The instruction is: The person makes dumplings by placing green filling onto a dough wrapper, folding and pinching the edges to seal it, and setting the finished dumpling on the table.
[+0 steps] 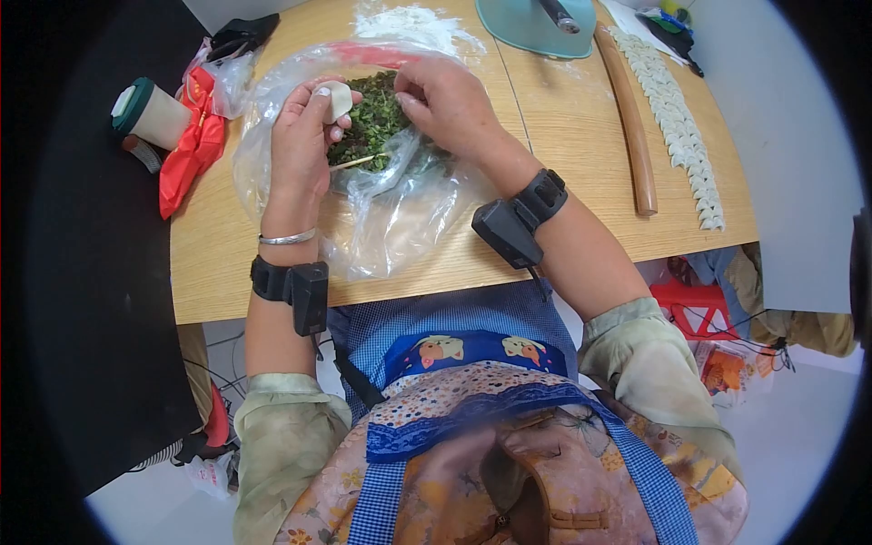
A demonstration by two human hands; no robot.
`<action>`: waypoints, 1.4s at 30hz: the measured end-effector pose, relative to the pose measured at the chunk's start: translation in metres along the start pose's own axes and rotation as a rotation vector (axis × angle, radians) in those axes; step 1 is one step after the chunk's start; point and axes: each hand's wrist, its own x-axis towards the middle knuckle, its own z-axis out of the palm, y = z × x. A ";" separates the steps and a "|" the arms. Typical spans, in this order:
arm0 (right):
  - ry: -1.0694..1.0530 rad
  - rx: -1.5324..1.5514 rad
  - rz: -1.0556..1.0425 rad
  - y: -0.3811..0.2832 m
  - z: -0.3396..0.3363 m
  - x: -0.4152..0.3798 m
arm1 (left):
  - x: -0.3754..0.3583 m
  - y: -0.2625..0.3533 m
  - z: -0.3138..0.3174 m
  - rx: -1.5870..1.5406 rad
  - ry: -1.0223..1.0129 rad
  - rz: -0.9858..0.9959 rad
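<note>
My left hand (304, 127) is closed around a round white dough wrapper (338, 100), with the thumb lying on it. Beside it, chopped green filling (377, 113) sits in a clear plastic bag (381, 227) spread open on the table. My right hand (447, 104) hovers at the right side of the filling, fingers curled and thumb drawn in. What those fingers hold, if anything, is too small to make out. A pale thin stick (359, 163) pokes out of the filling near my left wrist.
White flour (413, 29) is spread at the back, near a teal board (509, 27) with a dark handle (559, 14) over it. A wooden rolling pin (627, 123) lies right, beside overlapping rows of dumplings (677, 127). A lidded cup (153, 113) and red bag (195, 136) are left.
</note>
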 end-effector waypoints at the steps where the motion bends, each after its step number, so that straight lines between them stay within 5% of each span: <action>1: 0.047 0.006 0.002 0.001 0.001 0.000 | 0.000 0.000 0.000 0.002 0.005 0.000; 29: -0.063 -0.133 -0.106 0.003 0.002 -0.002 | 0.001 0.000 0.000 0.016 -0.014 0.016; 37: 0.032 0.221 0.152 0.004 0.000 0.001 | -0.001 0.001 0.000 -0.017 -0.037 -0.002; 42: -0.012 0.197 0.124 0.007 0.001 0.001 | -0.001 0.001 0.000 -0.007 -0.029 0.002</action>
